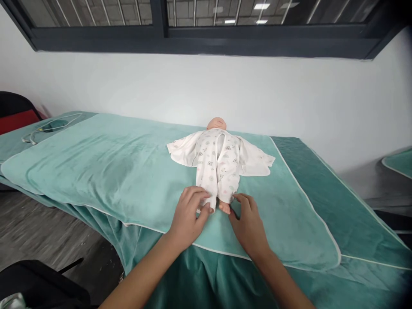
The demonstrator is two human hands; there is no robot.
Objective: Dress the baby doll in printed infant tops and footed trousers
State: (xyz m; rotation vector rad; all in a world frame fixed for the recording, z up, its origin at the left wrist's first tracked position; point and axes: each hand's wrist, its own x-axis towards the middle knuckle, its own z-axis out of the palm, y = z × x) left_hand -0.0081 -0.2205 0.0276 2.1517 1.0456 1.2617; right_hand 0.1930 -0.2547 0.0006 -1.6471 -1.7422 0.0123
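Note:
A baby doll [216, 123] lies on its back, head toward the wall, in a white printed baby romper [209, 165] with its wide sleeves spread out. My left hand [190, 216] is curled around the leg cuff on the left, thumb and fingers on the cloth; the doll's foot there is hidden. At the other cuff, my right hand [248, 221] touches the edge with its fingertips, thumb held apart. One bare doll foot [224, 207] sticks out of that leg beside my right thumb.
A light green blanket [106, 159] lies over a bed with a darker green cover [322, 180]. A cable [32, 138] rests at the bed's far left. Behind stand a white wall and a barred window. A black chair [41, 283] is at lower left.

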